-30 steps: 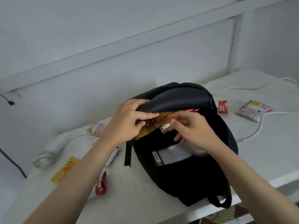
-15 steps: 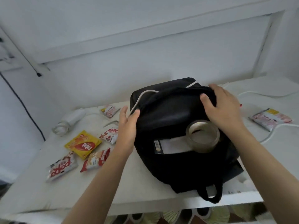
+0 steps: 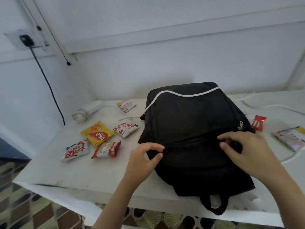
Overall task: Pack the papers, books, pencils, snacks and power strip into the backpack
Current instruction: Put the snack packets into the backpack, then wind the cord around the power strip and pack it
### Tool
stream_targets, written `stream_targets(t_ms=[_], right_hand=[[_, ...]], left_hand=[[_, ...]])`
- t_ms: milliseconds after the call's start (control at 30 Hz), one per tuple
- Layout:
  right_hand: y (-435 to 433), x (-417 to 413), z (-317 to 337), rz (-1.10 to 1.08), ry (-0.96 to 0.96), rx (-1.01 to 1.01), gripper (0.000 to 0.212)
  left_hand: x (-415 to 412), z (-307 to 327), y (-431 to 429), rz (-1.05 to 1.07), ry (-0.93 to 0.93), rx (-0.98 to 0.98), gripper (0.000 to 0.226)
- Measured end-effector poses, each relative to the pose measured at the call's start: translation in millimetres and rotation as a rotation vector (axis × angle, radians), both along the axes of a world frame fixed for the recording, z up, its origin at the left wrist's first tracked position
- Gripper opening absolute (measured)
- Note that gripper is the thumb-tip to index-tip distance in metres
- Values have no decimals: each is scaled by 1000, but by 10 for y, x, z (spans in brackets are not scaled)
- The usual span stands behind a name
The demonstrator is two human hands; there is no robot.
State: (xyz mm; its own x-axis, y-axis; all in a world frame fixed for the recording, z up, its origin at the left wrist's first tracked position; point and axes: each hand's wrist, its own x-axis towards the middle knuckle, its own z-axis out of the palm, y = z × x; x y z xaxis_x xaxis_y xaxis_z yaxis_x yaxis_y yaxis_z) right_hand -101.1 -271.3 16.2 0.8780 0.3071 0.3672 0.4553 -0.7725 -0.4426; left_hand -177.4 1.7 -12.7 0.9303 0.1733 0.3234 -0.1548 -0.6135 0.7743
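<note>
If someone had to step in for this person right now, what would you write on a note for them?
Left hand and right hand each pinch the front fabric of the black backpack, which lies on the table. Its contents are hidden. Not yet packed: five snack packets left of it, a red packet and a pale packet on its right, and a white cable behind.
</note>
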Motion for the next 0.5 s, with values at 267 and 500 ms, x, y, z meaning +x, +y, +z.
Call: stream_targets(t_ms=[267,500], right_hand=[[1145,-109,96,241,-103,54,19],[2533,209,136,467,11,4,44]], left_hand=[[-123,-33,644,267,-139,12,31],[-139,-113,1643,427,-93,-3,43]])
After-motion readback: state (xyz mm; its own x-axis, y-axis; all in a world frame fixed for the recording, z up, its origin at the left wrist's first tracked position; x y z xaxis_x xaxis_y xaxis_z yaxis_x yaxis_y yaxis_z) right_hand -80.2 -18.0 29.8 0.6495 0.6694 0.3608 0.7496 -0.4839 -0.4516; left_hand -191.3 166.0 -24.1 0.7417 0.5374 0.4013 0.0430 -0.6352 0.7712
